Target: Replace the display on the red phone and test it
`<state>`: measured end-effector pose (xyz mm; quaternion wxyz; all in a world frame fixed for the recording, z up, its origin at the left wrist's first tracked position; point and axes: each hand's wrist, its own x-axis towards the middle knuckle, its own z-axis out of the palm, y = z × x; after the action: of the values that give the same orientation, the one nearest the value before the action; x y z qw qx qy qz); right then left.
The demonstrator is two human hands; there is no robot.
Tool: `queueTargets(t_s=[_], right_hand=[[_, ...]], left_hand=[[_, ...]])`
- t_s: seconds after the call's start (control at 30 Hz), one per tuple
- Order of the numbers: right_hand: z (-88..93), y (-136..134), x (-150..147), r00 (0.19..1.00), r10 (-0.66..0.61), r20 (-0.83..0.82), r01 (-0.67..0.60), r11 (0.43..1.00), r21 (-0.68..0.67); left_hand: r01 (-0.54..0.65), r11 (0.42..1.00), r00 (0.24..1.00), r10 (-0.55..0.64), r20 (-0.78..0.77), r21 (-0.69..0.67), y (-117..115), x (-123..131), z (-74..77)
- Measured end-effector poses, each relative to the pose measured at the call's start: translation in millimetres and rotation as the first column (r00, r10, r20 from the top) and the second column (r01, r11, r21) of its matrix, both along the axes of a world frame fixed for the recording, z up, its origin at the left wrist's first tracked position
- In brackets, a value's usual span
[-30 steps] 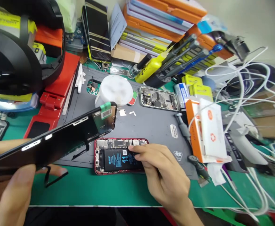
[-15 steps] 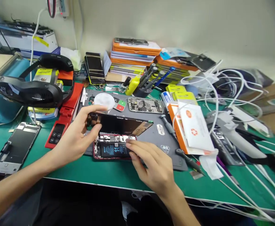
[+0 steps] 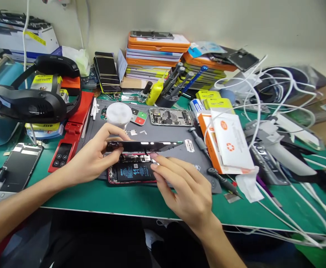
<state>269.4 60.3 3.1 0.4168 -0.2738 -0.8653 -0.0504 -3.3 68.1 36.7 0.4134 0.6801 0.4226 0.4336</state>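
Observation:
An opened phone with a red frame (image 3: 113, 181) lies on the grey mat, its black battery (image 3: 133, 172) and the parts above it exposed. My left hand (image 3: 103, 149) pinches the left end of the phone screen (image 3: 140, 147) between thumb and fingers. That screen hovers above the housing's far edge, tilted and seen almost edge-on. My right hand (image 3: 182, 186) reaches in at the housing's right side, its bent fingertips close together near the inner parts under the screen. Whatever lies between those fingertips is too small to make out.
Behind the mat (image 3: 168, 137) stand a tool holder (image 3: 168, 100) and stacked boxes (image 3: 155, 56). Another opened phone (image 3: 171, 117) and a white round container (image 3: 119, 113) sit on the mat. Screwdrivers (image 3: 200, 143), an orange box (image 3: 210, 149) and white cables (image 3: 259, 123) crowd the right; a loose screen (image 3: 18, 167) lies left.
The screen has tipped from showing its inner face to nearly edge-on. My right fingertips have stayed at the housing's right side. The whole view has shifted slightly.

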Motion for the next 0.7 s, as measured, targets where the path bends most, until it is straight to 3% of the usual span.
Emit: queueTargets(t_s=[0.1, 0.2, 0.37, 0.7], right_hand=[[0.4, 0.5, -1.0, 0.998, -0.03, 0.061, 0.027, 0.998, 0.058], [-1.6, 2.5, -1.6, 0.992, -0.026, 0.126, 0.021, 0.999, 0.034], [-6.3, 3.8, -1.1, 0.99, -0.021, 0.139, 0.022, 1.0, -0.007], [-5.0, 4.6, -2.4, 0.984, 0.013, 0.18, -0.016, 1.0, 0.011]], left_hand=[[0.061, 0.997, 0.998, -0.06, 0.013, -0.036, -2.5, 2.3, 2.6], [0.082, 0.996, 0.996, -0.082, -0.03, -0.019, -0.5, 3.3, 6.1], [0.011, 1.0, 0.991, -0.011, -0.132, -0.005, 4.4, 4.0, 9.4], [-0.044, 0.997, 0.995, 0.039, -0.088, -0.055, 8.3, 7.9, 6.5]])
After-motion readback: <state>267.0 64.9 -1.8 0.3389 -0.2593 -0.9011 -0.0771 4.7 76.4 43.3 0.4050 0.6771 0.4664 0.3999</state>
